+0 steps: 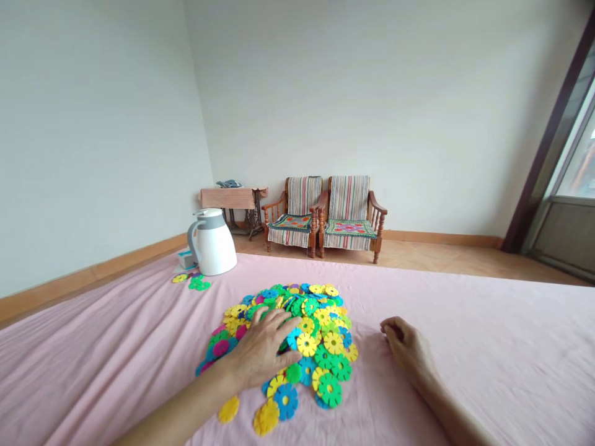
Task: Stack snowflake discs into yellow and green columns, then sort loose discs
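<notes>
With the clock set on the heap of plastic discs (307, 344), 12 lies farthest from me and 6 nearest my body. The heap sits on the pink cloth (469, 347) just before me, its ragged edge well inside the cloth's far edge at 12. A strip of cloth separates the heap's 3 o'clock edge from my right hand (409, 347), and beyond that hand the cloth stretches wide toward 2 and 4. Folds fill the side from 8 to 10. At 11 the white jug (216, 249) stands upright near the far edge, handle toward 9, with a small cluster of discs (199, 282) just before its base.

My left hand (267, 347) lies palm down over the heap, fingers spread and pointing toward 1, thumb apart from them; I cannot tell what its palm covers. My right hand rests on the cloth, fingers curled loosely together, knuckles toward 11.

Each disc is round and notched, so it has neither pointing end nor long axis. The heap itself is roughly round, trailing loose yellow discs toward 7; some green ones near its top tilt against each other.
</notes>
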Tool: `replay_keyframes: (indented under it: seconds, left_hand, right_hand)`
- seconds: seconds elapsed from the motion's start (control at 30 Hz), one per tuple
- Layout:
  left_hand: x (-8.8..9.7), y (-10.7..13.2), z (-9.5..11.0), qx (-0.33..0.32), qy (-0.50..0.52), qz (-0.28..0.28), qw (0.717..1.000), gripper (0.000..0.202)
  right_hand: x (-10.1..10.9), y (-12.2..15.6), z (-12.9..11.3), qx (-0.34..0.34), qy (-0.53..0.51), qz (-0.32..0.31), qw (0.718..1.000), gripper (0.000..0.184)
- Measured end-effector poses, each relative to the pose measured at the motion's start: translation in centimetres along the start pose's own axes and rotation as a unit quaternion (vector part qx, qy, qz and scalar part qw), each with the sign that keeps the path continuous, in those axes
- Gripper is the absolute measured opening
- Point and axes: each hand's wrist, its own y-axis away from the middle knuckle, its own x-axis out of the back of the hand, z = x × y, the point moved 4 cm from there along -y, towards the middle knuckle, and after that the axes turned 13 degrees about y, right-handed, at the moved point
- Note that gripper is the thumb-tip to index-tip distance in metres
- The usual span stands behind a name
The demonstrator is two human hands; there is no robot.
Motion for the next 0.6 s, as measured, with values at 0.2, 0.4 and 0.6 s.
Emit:
replay_keyframes:
  seconds: [0.2,0.4,0.6]
  left_hand:
    - [1.6,0.8,-5.4,0.112,-0.017,0.078,0.990,0.041]
    - [2.2,0.5,-7.4,0.129,0.037,0.110,0.985,0.029]
    - [1.5,-0.8,-5.7,0.074,0.086,0.064,0.991,0.022]
  right_hand:
    - [0.0,0.0,-0.1,0.001,0.000,0.000,1.000,0.025]
    - [0.3,0.1,-0.4,0.006,-0.005,0.011,1.000,0.025]
    - [0.1,0.0,-0.3,0.007,0.006,0.008,1.000,0.026]
